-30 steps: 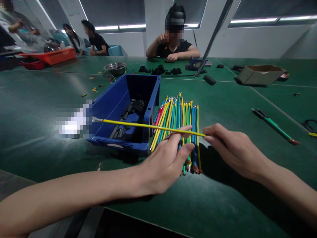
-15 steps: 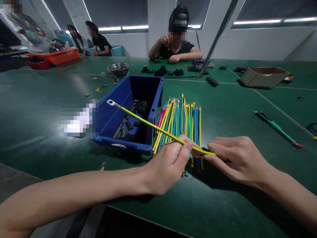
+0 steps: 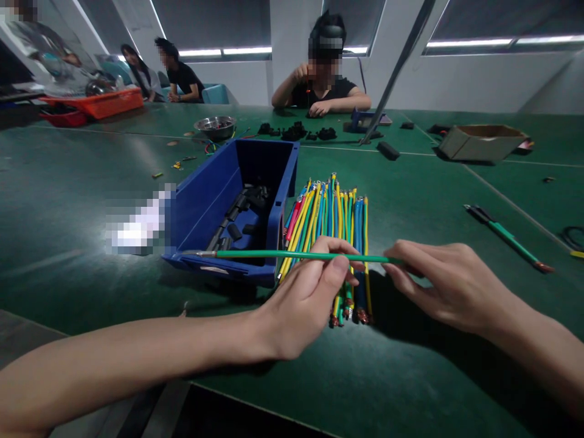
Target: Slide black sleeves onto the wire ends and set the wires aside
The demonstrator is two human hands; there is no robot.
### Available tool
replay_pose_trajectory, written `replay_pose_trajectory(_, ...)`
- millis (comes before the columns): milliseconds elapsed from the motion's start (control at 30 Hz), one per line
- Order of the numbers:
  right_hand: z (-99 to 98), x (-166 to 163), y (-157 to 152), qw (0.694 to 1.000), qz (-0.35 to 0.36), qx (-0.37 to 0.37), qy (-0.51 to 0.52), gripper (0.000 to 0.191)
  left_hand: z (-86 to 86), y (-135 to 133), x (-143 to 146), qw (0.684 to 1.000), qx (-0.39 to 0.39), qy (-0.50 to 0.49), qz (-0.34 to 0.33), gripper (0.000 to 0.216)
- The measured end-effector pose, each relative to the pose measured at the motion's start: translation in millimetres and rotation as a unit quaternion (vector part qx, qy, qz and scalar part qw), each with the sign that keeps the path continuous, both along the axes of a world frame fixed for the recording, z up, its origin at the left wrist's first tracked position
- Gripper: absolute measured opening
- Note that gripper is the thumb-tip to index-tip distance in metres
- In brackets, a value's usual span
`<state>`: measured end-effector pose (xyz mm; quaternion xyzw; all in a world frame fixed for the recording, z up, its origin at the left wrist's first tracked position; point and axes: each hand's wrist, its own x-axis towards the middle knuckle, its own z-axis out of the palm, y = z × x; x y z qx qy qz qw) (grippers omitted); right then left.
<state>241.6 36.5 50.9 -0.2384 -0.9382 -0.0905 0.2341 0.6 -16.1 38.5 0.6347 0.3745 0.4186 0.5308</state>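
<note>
A green cable (image 3: 260, 254) with a metal lug on its left end lies level across both hands. My left hand (image 3: 314, 286) pinches it near the middle with thumb and fingers. At its right end my right hand (image 3: 433, 274) is closed round it, and the fingers cover that tip. Beneath the cable a row of yellow, green, blue and red cables (image 3: 358, 225) lies on the table, several with bare copper ends toward me. The lug end passes over the front rim of a blue bin (image 3: 269, 271), which contains black sleeve pieces (image 3: 234, 231).
Across the green table (image 3: 410, 201) sits a person (image 3: 326, 79) near black parts (image 3: 294, 131) and a metal bowl (image 3: 215, 126). A beige box (image 3: 483, 143) stands at the back right, a green cable with a black sleeve (image 3: 511, 240) nearer. A slanted metal pole (image 3: 396, 73) rises behind.
The cable has swung from slanting up to the left to nearly level, its lug end lower. It has rolled so its green side faces me instead of its yellow side.
</note>
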Motion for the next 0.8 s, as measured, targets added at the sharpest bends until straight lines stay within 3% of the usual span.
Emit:
replay_pose_trajectory(133, 3.5, 3, 1, 1.000, 0.001, 0.016, -0.004, 0.023, -0.1, -1, -2, 1.000, 0.006, 0.013, 0.006, 0.026)
replay_pose_trajectory(367, -7.1, -12, -9, 0.999, 0.045, 0.004, -0.025, 0.039, 2.9, 2, -3, 0.995, 0.019, 0.077, -0.060, 0.027)
replay_pose_trajectory(567, -11.6, -12, -16, 0.998, 0.062, -0.019, -0.004, 0.031, 0.2, 6, -6, 0.993, 0.001, 0.066, -0.102, 0.030)
replay_pose_trajectory(700, -10.8, -11, -14, 0.998, 0.053, -0.027, 0.017, 0.016, 0.1, 6, -3, 0.995, -0.010, 0.035, -0.089, 0.033)
replay_pose_trajectory(800, -9.8, -9, -10, 0.999, 0.035, -0.002, 0.014, 0.022, -0.3, 6, 0, 0.998, -0.012, 0.016, -0.067, 0.036)
